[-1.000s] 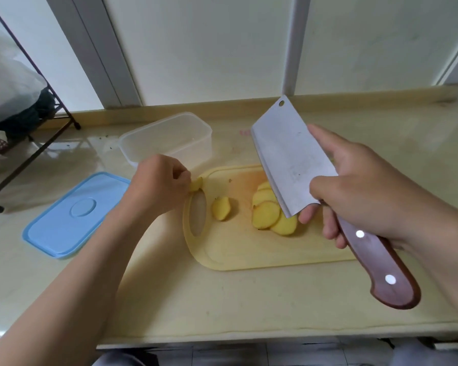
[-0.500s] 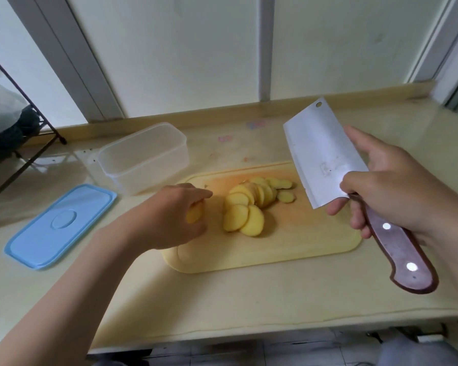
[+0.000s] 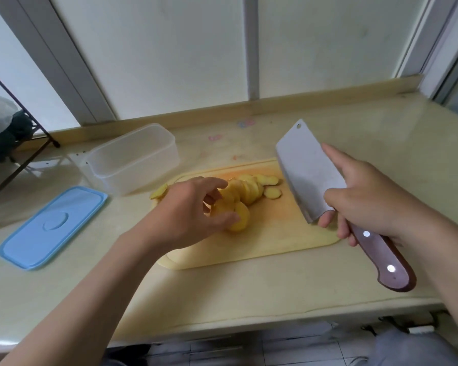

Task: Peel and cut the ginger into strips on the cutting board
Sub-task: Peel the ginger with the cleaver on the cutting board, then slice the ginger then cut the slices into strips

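While the ginger [image 3: 249, 190], cut into overlapping yellow rounds, lies in a row across the far middle of the board [image 3: 275, 233], the left hand [image 3: 188, 215] reaches over the row's near end, thumb and curled fingers closed round the nearest slices. Further right, the right hand [image 3: 368, 204] grips the cleaver [image 3: 307, 170] by its wooden handle, thumb and forefinger pinching the blade, which hangs tilted above the board's right end, apart from the slices. Left of the board on the counter [image 3: 222, 294] stands a clear tub [image 3: 132, 159], and nearer lies a blue lid [image 3: 50, 225].
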Action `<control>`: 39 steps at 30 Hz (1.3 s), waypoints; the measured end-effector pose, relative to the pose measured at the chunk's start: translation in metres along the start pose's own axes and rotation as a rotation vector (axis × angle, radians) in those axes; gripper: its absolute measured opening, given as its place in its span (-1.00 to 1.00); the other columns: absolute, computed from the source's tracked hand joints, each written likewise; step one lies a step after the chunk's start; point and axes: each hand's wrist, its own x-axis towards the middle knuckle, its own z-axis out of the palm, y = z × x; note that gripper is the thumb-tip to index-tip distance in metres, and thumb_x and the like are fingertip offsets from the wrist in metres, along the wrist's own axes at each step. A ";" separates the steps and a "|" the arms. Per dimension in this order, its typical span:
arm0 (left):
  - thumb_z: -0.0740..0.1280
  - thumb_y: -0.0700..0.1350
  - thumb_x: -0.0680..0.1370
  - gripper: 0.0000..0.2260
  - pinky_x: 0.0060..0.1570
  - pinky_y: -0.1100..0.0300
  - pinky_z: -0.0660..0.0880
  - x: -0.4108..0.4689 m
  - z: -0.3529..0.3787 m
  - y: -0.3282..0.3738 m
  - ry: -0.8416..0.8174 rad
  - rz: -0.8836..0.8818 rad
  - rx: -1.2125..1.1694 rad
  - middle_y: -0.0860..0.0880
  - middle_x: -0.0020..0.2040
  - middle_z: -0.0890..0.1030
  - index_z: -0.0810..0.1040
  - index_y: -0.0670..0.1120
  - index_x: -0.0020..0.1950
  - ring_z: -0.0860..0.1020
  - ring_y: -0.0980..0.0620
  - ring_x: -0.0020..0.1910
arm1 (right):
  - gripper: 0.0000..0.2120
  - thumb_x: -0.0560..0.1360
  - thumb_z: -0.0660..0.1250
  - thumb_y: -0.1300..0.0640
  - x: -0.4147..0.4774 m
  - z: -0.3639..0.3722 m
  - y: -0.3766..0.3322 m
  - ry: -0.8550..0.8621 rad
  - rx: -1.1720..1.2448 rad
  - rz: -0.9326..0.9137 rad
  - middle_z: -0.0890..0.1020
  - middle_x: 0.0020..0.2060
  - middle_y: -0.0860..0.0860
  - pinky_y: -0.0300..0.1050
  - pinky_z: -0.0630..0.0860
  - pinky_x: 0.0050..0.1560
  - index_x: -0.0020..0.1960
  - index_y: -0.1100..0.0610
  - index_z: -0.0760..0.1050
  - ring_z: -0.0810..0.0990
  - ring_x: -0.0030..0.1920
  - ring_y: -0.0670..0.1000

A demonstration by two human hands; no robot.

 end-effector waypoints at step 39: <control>0.40 -0.04 0.57 -0.92 -0.08 0.16 0.59 0.118 0.000 0.019 -0.176 -0.087 -0.070 0.03 -0.13 0.68 0.67 -0.02 -0.03 0.63 0.06 -0.11 | -0.20 0.52 0.12 0.41 0.063 -0.017 0.029 -0.086 0.145 -0.117 0.67 -0.40 0.17 -0.06 0.51 -0.47 0.34 -0.50 0.38 0.64 -0.23 0.47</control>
